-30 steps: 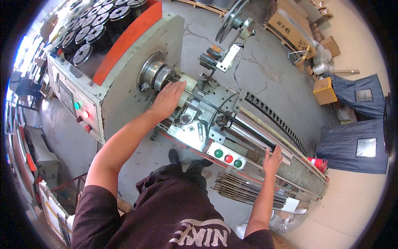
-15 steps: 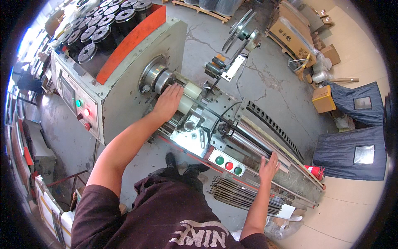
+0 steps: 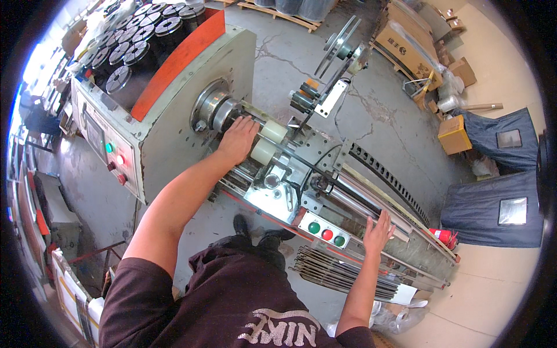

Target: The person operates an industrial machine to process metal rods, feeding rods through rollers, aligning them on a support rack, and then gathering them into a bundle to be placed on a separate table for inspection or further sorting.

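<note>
A long thin rod (image 3: 296, 159) runs from the round metal chuck (image 3: 222, 113) of a lathe-like machine down to the right. My left hand (image 3: 237, 142) is closed over the rod's end beside the chuck; the palm side is hidden. Two whitish rollers (image 3: 264, 149) sit just right of these fingers, on a metal carriage (image 3: 268, 200). Farther right, my right hand (image 3: 377, 233) has its fingers stretched out and apart at the rod's far part, next to a shiny metal tube (image 3: 361, 207). Whether its palm touches the rod cannot be seen.
A button box (image 3: 321, 228) with green and red buttons sits at the carriage's near side. Several loose rods (image 3: 342, 272) lie below it. The grey machine housing (image 3: 174, 139) bears black spools (image 3: 137, 52). A reel (image 3: 338, 47) stands behind; a red extinguisher (image 3: 444, 237) is right.
The carriage with its whitish rollers and button box appears slightly farther right, away from the chuck. The view has shifted a little. Both hands keep nearly the same places.
</note>
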`<state>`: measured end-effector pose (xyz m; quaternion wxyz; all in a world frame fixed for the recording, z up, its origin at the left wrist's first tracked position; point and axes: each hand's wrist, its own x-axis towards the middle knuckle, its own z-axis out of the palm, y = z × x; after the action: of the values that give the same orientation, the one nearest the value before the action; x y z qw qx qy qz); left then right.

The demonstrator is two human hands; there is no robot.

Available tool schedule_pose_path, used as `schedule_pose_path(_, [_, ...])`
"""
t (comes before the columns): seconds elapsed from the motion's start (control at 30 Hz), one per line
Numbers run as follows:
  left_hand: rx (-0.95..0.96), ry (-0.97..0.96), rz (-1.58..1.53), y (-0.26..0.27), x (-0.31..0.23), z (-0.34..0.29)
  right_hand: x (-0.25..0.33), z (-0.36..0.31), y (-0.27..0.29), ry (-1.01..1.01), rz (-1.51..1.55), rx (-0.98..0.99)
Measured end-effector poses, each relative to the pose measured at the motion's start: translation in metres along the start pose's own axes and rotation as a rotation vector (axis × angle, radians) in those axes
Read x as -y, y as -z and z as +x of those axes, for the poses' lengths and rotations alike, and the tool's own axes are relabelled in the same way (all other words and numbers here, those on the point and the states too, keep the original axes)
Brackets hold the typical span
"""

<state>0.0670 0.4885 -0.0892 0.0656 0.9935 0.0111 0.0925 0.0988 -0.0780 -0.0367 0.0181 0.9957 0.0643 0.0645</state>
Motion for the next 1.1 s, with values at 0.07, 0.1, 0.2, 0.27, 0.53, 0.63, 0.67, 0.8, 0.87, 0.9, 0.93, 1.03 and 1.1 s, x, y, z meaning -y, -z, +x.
schedule_pose_path(0.07, [0.04, -0.001, 0.012, 0.002, 0.003, 0.003, 0.005, 0.001, 0.001, 0.011, -0.01, -0.001])
schedule_pose_path(0.1, [0.059, -0.002, 0.028, 0.002, 0.005, 0.005, 0.008, 0.001, 0.002, 0.014, -0.013, 0.004])
schedule_pose_path(0.2, [0.154, 0.013, 0.033, 0.01, 0.002, 0.011, 0.016, 0.001, 0.005, 0.014, 0.002, 0.01])
schedule_pose_path(0.27, [0.212, 0.018, 0.006, 0.019, -0.001, 0.016, 0.018, 0.0, 0.005, 0.013, 0.007, 0.009])
schedule_pose_path(0.53, [0.222, -0.019, -0.055, 0.018, 0.017, 0.021, 0.035, 0.0, 0.008, 0.045, 0.018, -0.002])
schedule_pose_path(0.63, [0.252, -0.032, -0.068, 0.03, 0.021, 0.023, 0.04, 0.0, 0.007, 0.059, 0.009, -0.016])
schedule_pose_path(0.67, [0.246, -0.035, -0.07, 0.027, 0.024, 0.024, 0.042, 0.0, 0.007, 0.059, 0.006, -0.016])
schedule_pose_path(0.8, [0.23, -0.054, -0.076, 0.019, 0.034, 0.026, 0.056, 0.0, 0.011, 0.048, -0.005, 0.007])
schedule_pose_path(0.87, [0.228, -0.067, -0.085, 0.019, 0.035, 0.027, 0.059, -0.001, 0.011, 0.045, -0.011, 0.012])
schedule_pose_path(0.9, [0.228, -0.074, -0.093, 0.018, 0.036, 0.028, 0.06, -0.001, 0.011, 0.049, -0.011, 0.007])
schedule_pose_path(0.93, [0.229, -0.08, -0.099, 0.018, 0.037, 0.029, 0.062, -0.001, 0.011, 0.055, -0.011, 0.002])
schedule_pose_path(1.03, [0.265, -0.1, -0.092, 0.019, 0.037, 0.031, 0.07, -0.001, 0.011, 0.03, -0.014, 0.021])
schedule_pose_path(1.1, [0.261, -0.104, -0.087, 0.018, 0.034, 0.032, 0.075, -0.001, 0.011, 0.033, -0.004, 0.015])
